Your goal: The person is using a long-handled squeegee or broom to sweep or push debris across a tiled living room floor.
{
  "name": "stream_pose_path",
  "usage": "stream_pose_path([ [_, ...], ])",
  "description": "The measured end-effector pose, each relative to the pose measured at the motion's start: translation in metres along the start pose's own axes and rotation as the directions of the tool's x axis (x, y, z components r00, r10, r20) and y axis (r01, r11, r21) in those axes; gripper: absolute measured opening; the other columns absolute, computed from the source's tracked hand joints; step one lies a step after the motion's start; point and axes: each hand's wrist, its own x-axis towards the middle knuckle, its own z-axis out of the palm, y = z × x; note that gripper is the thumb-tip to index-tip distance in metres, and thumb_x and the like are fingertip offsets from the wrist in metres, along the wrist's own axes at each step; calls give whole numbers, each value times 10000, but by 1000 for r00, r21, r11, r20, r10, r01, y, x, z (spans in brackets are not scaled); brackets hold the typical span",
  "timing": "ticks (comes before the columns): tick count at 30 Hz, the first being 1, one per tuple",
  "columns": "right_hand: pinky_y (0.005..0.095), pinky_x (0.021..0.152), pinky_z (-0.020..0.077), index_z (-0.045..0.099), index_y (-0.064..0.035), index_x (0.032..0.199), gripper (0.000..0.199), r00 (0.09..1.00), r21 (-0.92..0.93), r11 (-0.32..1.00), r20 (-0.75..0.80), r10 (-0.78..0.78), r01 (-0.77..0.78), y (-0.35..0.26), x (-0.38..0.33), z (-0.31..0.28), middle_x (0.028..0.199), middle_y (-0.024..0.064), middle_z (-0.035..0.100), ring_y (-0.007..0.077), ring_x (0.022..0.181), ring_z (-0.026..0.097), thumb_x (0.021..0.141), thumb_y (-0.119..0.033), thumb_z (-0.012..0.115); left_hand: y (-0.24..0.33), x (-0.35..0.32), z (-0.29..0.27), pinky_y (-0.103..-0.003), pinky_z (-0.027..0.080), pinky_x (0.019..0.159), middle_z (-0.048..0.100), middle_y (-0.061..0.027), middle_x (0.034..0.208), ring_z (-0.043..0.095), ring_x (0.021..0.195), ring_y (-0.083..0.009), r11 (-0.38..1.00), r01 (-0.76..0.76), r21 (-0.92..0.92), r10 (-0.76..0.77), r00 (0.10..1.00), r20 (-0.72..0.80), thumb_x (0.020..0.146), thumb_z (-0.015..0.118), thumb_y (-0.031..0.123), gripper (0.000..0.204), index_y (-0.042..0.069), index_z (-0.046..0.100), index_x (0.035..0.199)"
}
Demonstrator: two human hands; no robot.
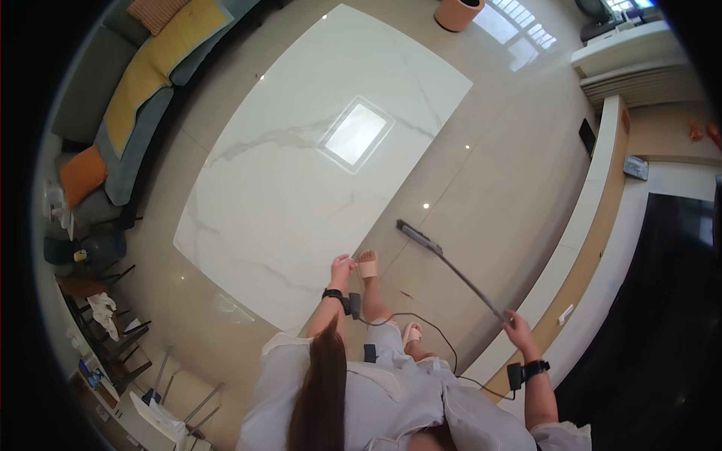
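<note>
My right hand (516, 329) is closed around the near end of a long, thin grey handle. It belongs to a floor mop (421, 238) with a narrow, dark flat head, which reaches away to the upper left over the tiles. Beside the edge of a white marble-patterned table (301, 203), my left hand (343, 267) is loosely bent with its fingers a little apart, and I see nothing in it. Each wrist wears a black band with a small box, and a cable runs between them. My feet are in pale pink slippers (368, 268).
A grey sofa (86, 79) with a yellow cover and orange cushions lines the left. Chairs (124, 349) stand at lower left. On the right runs a long low cabinet (579, 240) beside a large black screen (647, 323). An orange-pink bin (457, 13) is at the far end.
</note>
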Motion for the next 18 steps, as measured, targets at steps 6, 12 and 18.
stream_pose_path([
  [6,382,674,417,406,-79,1085,428,995,-17,997,-65,-77,76,-46,87,-36,827,192,543,333,767,523,683,-162,528,93,-46,-51,-288,380,657,483,-11,755,483,726,-118,853,-167,-494,41,966,-256,754,473,110,277,110,392,1019],
  [12,399,712,407,380,-37,1093,432,982,19,991,-137,-132,135,-80,180,19,885,212,527,358,821,503,700,-175,495,165,-125,-29,-298,386,720,480,-33,810,470,799,-146,861,-229,-455,186,973,-138,759,447,98,272,92,397,1027],
  [18,432,679,415,405,-24,1013,324,973,24,987,-173,-152,158,-109,195,78,854,225,526,374,798,499,704,-118,426,217,-187,5,-309,396,736,482,-36,813,468,823,-160,792,-263,-551,316,949,1,776,423,96,220,86,432,995],
])
